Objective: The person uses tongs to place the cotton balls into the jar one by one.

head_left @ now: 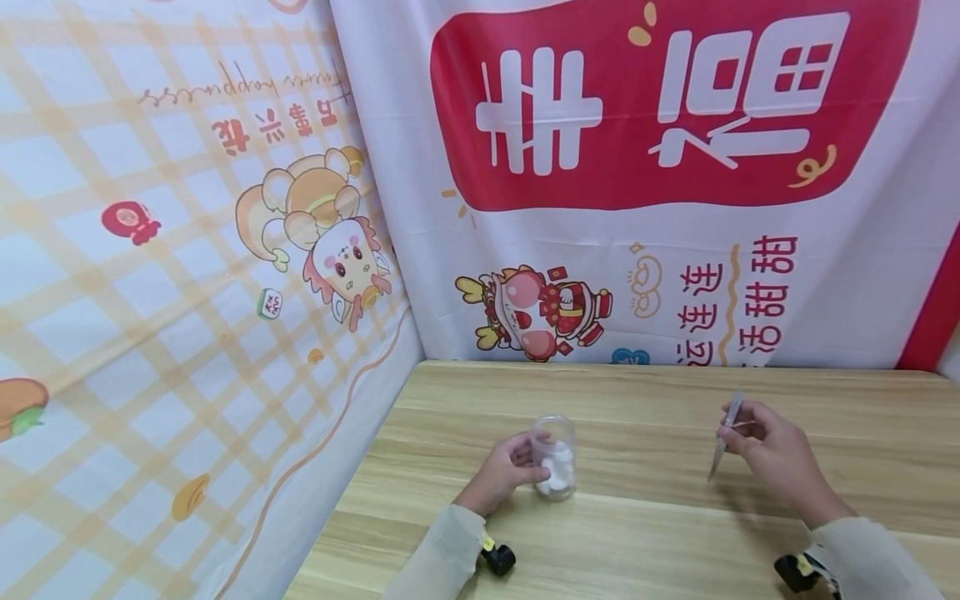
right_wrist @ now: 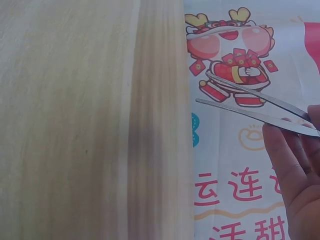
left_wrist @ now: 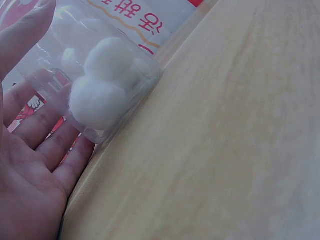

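A clear plastic jar (head_left: pixel 553 433) stands upright on the wooden table, with several white cotton balls (left_wrist: pixel 100 97) in its lower part. My left hand (head_left: pixel 504 473) holds the jar from its left side, thumb in front and fingers behind. Off to the right, my right hand (head_left: pixel 776 450) pinches metal tweezers (right_wrist: pixel 260 116) above the table. Their tips point downward in the head view. In the right wrist view the two tips stand apart with nothing between them.
The wood-grain table (head_left: pixel 637 550) meets a white cloth (head_left: pixel 405 208) with red lettering at the back. A checked cloth (head_left: pixel 187 333) hangs along the left side. Black wrist cameras (head_left: pixel 498 558) are strapped at both sleeves.
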The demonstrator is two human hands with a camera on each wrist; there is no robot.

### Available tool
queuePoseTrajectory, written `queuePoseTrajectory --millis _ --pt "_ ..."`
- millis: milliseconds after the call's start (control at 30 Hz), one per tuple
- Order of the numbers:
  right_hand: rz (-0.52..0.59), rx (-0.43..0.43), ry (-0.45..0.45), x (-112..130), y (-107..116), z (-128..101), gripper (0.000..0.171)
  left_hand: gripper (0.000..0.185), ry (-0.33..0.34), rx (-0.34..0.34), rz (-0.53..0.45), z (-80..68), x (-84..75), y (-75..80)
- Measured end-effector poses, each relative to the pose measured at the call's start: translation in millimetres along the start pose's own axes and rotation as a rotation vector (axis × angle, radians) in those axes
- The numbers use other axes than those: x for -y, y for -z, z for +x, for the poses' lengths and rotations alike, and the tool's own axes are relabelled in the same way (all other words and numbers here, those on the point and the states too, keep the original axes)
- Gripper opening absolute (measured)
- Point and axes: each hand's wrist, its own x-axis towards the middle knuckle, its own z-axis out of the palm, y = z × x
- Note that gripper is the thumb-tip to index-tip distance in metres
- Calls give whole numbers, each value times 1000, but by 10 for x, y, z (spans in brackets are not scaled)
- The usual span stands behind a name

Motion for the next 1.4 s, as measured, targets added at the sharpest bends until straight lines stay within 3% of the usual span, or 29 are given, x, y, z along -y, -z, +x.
queuePoseTrajectory --millis 667,1400 --pt "-1 97 -88 -162 -43 22 33 64 8 -4 -3 -6 11 -4" --pt "-30 150 -112 -336 -107 143 40 67 -9 3 -6 -6 4 0"
